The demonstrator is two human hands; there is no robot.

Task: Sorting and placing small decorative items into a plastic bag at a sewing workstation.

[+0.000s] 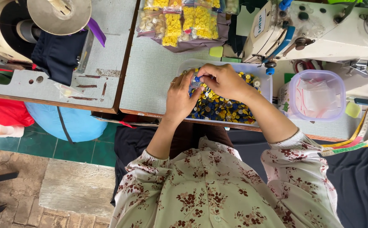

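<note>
Button tray: my clear plastic tray (pixel 263 80) of blue and yellow buttons (pixel 217 107) sits at the near edge of the counter (pixel 150 76), straight ahead of me.
Long axis: the tray runs left to right along that near edge.
Left hand (pixel 179 99): rests over the tray's left part, fingers curled narrow toward the right hand; a ring shows on one finger.
Right hand (pixel 224 80): hovers over the tray's middle, fingertips pinched on a small blue button (pixel 197 78).
Held piece: both hands meet at that button, above the pile's far left part; whether my left fingertips grip it too, I cannot tell.
Nearer hand: both over the tray; the right has the pinch.
Far edge: bags of yellow buttons (pixel 186 21).
Right of tray: lidded clear tub (pixel 317 95), sewing machine (pixel 319 29) behind it.
Right corner: tape measure (pixel 357 141).
</note>
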